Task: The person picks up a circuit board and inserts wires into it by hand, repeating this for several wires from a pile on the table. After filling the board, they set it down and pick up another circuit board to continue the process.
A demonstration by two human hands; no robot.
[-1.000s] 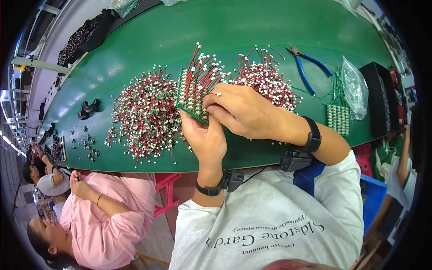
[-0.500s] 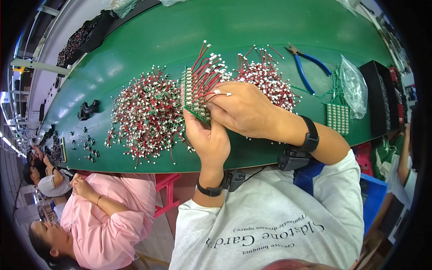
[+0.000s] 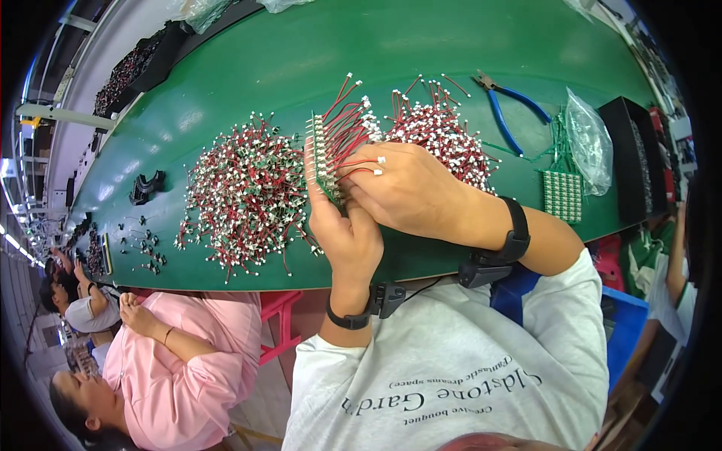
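Observation:
My left hand [image 3: 347, 239] grips the lower end of a green circuit board panel [image 3: 320, 154], holding it on edge over the table. White connectors line the panel, and red wires with white plugs [image 3: 353, 116] fan out from it to the right. Bent over the panel's near part, my right hand [image 3: 412, 186] has its fingers closed round wires at the connectors. Two white plugs [image 3: 379, 166] on short leads stick out past its knuckles. The fingertips are partly hidden behind the hand.
A large heap of red-wired plugs [image 3: 241, 199] lies left, a second heap [image 3: 444, 143] behind my right hand. Farther right are blue-handled cutters [image 3: 502, 124], another connector panel [image 3: 562, 197], a clear plastic bag [image 3: 590, 146] and a black box [image 3: 632, 135]. A person in pink [image 3: 180, 353] sits left.
The panel has turned slightly, showing more of its connector face. My right fingers have shifted a little, and two plugs now stick out apart below the other wires.

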